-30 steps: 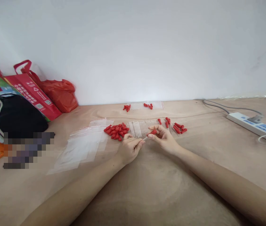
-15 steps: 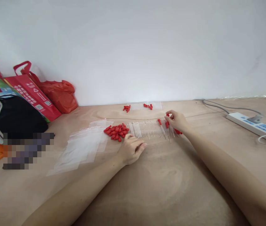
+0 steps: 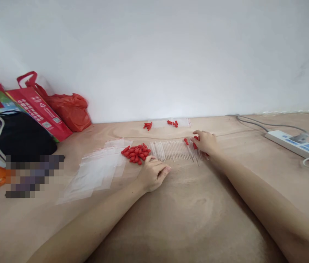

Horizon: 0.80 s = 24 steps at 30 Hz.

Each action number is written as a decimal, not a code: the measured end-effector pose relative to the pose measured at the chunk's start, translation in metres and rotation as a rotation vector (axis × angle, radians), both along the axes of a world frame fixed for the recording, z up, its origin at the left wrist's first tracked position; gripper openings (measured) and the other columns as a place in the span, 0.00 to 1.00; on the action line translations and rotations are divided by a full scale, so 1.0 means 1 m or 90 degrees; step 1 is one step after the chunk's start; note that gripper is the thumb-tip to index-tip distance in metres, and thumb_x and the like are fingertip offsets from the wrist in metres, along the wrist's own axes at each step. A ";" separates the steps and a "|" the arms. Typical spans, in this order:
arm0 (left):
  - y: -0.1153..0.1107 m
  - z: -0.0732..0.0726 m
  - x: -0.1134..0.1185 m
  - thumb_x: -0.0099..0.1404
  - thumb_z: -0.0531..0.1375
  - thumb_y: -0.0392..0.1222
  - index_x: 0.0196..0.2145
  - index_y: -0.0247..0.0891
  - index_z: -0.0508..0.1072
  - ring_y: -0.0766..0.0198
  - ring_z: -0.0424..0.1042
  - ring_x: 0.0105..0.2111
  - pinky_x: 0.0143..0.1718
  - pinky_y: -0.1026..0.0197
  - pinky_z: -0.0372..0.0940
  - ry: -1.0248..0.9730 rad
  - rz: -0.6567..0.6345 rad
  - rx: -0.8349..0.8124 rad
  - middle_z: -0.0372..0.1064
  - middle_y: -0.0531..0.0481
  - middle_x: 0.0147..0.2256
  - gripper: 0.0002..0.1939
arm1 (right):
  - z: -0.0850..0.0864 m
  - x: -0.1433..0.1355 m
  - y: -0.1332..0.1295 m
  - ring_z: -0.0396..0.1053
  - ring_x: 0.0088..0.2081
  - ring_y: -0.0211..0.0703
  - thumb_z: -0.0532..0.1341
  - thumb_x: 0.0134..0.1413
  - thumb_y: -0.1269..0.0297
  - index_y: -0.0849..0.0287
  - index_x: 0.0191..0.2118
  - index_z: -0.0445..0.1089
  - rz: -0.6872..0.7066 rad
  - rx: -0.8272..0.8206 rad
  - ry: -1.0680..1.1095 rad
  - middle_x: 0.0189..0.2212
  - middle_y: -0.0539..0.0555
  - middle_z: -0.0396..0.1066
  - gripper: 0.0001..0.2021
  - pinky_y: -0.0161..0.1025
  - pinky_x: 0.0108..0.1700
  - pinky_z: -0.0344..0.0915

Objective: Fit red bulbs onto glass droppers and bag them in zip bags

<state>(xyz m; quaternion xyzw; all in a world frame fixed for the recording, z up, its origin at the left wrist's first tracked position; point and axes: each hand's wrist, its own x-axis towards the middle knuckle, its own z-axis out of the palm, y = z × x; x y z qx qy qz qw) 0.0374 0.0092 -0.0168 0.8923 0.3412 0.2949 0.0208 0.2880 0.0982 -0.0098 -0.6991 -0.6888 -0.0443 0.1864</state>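
My right hand (image 3: 206, 141) is bent over the right end of a row of thin clear tubes (image 3: 174, 150). Its fingers close on a red rubber bulb (image 3: 196, 138), partly covered by the hand. Just left of it, another red bulb (image 3: 185, 141) sits on the upper end of a tube. My left hand (image 3: 154, 173) rests on the table below the row's left end, fingers loosely curled with nothing showing in them. Beside it lies a pile of loose red bulbs (image 3: 135, 153). More red is partly hidden under my right hand.
Clear zip bags (image 3: 94, 175) lie overlapped at left. Near the wall is another bag (image 3: 158, 124) with red bulbs and tubes. A black drawstring bag (image 3: 28, 135), a red carrier bag (image 3: 42, 109) and a blurred-out object stand far left. A power strip (image 3: 302, 144) lies right.
My right hand has moved slightly down and closer over the tubes at the right end, covering more of the red bulbs there. My left hand has stayed in place.
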 end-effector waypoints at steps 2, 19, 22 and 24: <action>0.000 0.000 0.000 0.65 0.46 0.41 0.28 0.38 0.70 0.68 0.67 0.26 0.43 0.55 0.50 0.001 0.001 0.002 0.71 0.53 0.25 0.15 | 0.005 -0.004 -0.004 0.65 0.38 0.49 0.51 0.50 0.51 0.57 0.36 0.68 0.004 -0.018 0.008 0.33 0.57 0.71 0.16 0.44 0.40 0.52; 0.000 0.000 0.000 0.65 0.47 0.40 0.29 0.37 0.70 0.67 0.67 0.27 0.44 0.54 0.49 -0.002 0.002 -0.008 0.71 0.52 0.25 0.15 | 0.018 -0.030 -0.021 0.68 0.33 0.52 0.51 0.48 0.65 0.60 0.27 0.70 -0.003 -0.179 -0.076 0.32 0.62 0.71 0.11 0.47 0.34 0.58; 0.000 0.000 0.000 0.65 0.47 0.40 0.29 0.37 0.70 0.67 0.67 0.27 0.44 0.54 0.49 -0.001 0.002 -0.008 0.71 0.52 0.25 0.15 | 0.017 -0.027 -0.019 0.68 0.33 0.52 0.52 0.46 0.66 0.60 0.27 0.69 -0.009 -0.196 -0.072 0.31 0.61 0.71 0.10 0.47 0.34 0.58; 0.000 0.000 0.000 0.65 0.47 0.40 0.29 0.37 0.71 0.67 0.67 0.27 0.44 0.54 0.50 -0.003 0.004 -0.007 0.71 0.52 0.25 0.15 | 0.019 -0.023 -0.018 0.69 0.33 0.52 0.53 0.46 0.62 0.60 0.26 0.69 -0.019 -0.208 -0.050 0.30 0.61 0.72 0.10 0.45 0.34 0.59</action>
